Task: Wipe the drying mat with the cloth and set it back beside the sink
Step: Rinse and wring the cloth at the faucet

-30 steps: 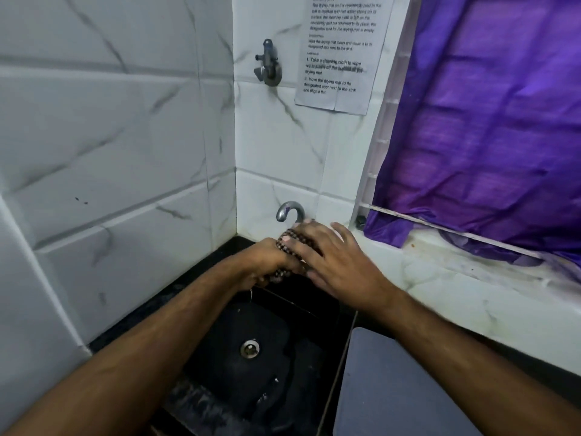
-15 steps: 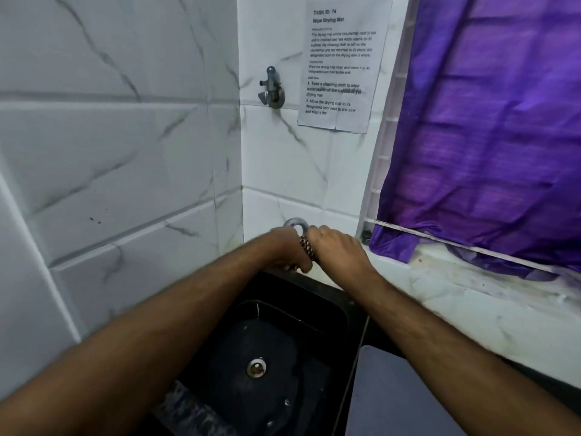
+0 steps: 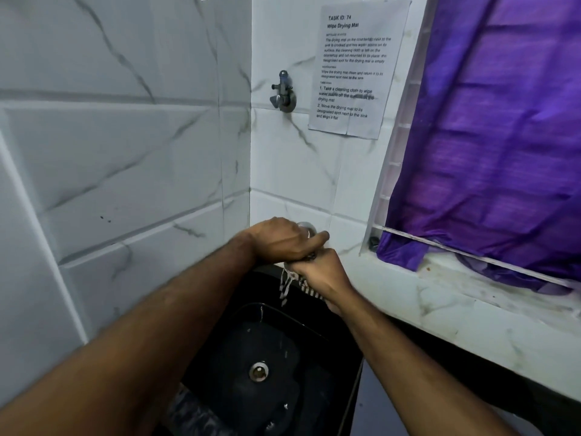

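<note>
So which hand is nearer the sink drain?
Right. The right hand grips the cloth above the basin's back edge; the left hand sits higher, farther from the drain.

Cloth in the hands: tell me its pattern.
The cloth is striped, dark and white, best seen in the head view hanging below the right hand.

Counts: 2 hands, left hand (image 3: 279, 240) and right hand (image 3: 320, 275), 1 striped cloth (image 3: 290, 283), 1 black sink (image 3: 270, 357) with 1 drain (image 3: 258, 371), 1 wall valve (image 3: 283, 92), 1 paper sheet (image 3: 355, 67), 1 purple curtain (image 3: 490, 136).
</note>
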